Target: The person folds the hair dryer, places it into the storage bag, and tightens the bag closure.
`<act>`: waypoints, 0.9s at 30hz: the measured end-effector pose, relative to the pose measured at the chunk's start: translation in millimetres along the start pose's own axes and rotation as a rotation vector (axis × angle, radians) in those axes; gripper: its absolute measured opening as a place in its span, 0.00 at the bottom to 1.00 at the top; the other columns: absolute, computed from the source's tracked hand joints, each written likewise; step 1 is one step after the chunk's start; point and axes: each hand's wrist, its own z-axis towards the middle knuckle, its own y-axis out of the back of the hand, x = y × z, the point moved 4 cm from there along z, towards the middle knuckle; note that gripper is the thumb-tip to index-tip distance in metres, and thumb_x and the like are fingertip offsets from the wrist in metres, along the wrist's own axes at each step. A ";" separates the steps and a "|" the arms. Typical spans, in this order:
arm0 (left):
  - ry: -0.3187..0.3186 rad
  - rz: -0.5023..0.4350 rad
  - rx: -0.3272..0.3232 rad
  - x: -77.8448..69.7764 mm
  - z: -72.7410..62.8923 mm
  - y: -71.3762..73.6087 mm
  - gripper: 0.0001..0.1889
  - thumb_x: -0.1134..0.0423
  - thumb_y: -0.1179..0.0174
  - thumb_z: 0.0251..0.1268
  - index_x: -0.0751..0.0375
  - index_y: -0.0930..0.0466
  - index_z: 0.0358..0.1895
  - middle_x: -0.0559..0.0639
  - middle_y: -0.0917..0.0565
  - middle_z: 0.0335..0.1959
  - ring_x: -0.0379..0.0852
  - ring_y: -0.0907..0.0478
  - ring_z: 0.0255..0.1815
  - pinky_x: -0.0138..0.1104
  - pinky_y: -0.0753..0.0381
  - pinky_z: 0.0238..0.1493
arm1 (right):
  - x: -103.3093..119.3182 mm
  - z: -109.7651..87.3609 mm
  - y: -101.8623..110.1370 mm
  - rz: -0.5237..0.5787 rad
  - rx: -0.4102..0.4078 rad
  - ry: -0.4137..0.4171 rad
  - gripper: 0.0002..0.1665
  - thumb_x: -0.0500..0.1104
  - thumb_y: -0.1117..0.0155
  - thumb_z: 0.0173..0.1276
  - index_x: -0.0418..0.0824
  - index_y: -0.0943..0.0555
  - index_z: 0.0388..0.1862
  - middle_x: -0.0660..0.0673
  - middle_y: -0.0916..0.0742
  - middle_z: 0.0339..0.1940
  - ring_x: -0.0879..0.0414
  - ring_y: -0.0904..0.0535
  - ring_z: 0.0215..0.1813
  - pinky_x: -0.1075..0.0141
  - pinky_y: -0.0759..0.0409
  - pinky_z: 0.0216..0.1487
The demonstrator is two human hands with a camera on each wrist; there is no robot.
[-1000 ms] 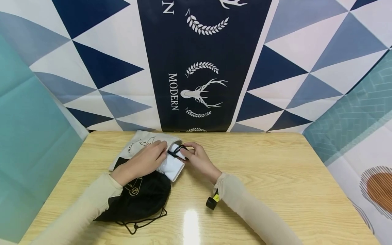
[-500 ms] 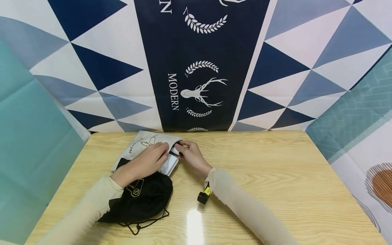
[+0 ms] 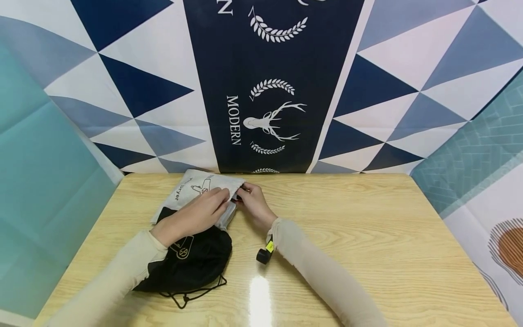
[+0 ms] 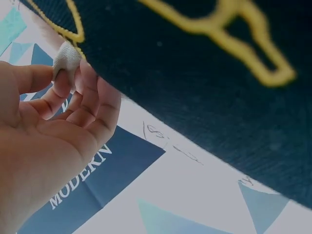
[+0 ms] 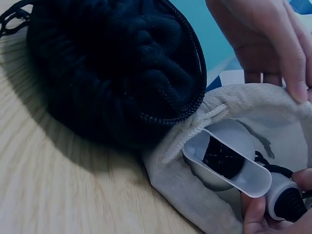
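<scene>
A light grey cloth drawstring bag (image 3: pixel 189 188), printed with a hair dryer drawing, lies at the back left of the table. My left hand (image 3: pixel 198 213) pinches the rim of its mouth, seen close up in the left wrist view. Inside the mouth, in the right wrist view, sits a white hair dryer (image 5: pixel 236 136) with a flat nozzle. My right hand (image 3: pixel 257 206) reaches into the opening and grips the end of the dryer's handle (image 5: pixel 280 192), by the black cord (image 5: pixel 265 160). Most of the dryer is hidden by cloth in the head view.
A black drawstring bag (image 3: pixel 204 261) with a gold drawing lies in front of the grey one, under my left forearm. Its cord (image 3: pixel 185 299) trails on the wooden table (image 3: pixel 347 236). A patterned cloth wall (image 3: pixel 261 122) rises behind the table.
My right hand has moved left, pushing the hair dryer and its black cord into the grey bag. The bag now covers most of the white dryer. My left hand keeps hold of the rim.
</scene>
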 end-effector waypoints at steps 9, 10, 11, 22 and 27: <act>-0.018 0.032 -0.003 -6.4 2.5 -0.3 0.05 0.64 0.51 0.78 0.56 0.28 0.39 0.46 0.29 0.30 0.42 0.32 0.29 0.36 0.29 0.32 | -5.5 4.9 -5.5 0.089 0.021 -0.039 0.13 0.35 0.50 0.76 0.29 0.22 0.51 0.47 0.19 0.38 0.60 0.24 0.36 0.69 0.23 0.38; -0.016 0.033 -0.004 -7.4 2.7 0.1 0.05 0.63 0.51 0.78 0.56 0.28 0.39 0.46 0.29 0.30 0.42 0.32 0.28 0.36 0.29 0.32 | -5.3 5.1 -6.4 0.106 0.025 -0.044 0.13 0.34 0.50 0.76 0.29 0.22 0.51 0.47 0.19 0.38 0.60 0.24 0.36 0.69 0.24 0.38; -0.018 0.033 -0.005 -8.8 3.2 0.4 0.05 0.63 0.51 0.78 0.56 0.28 0.39 0.46 0.29 0.30 0.42 0.32 0.28 0.36 0.29 0.32 | -5.1 5.3 -7.6 0.130 0.034 -0.046 0.13 0.34 0.51 0.76 0.30 0.23 0.52 0.47 0.19 0.39 0.60 0.24 0.37 0.68 0.24 0.39; -0.035 -0.021 0.020 -31.2 10.3 -0.4 0.11 0.60 0.54 0.80 0.51 0.30 0.34 0.45 0.31 0.28 0.42 0.34 0.28 0.35 0.30 0.31 | 0.1 2.0 -20.1 0.247 0.079 -0.038 0.04 0.37 0.43 0.75 0.46 0.21 0.41 0.53 0.19 0.36 0.61 0.24 0.40 0.69 0.25 0.45; -0.011 -0.003 0.060 -28.6 8.4 -4.3 0.10 0.60 0.54 0.80 0.51 0.31 0.35 0.44 0.29 0.28 0.41 0.31 0.29 0.35 0.29 0.31 | -3.6 2.5 -13.2 0.125 0.087 -0.029 0.08 0.39 0.40 0.72 0.40 0.20 0.47 0.51 0.17 0.40 0.60 0.23 0.43 0.68 0.24 0.47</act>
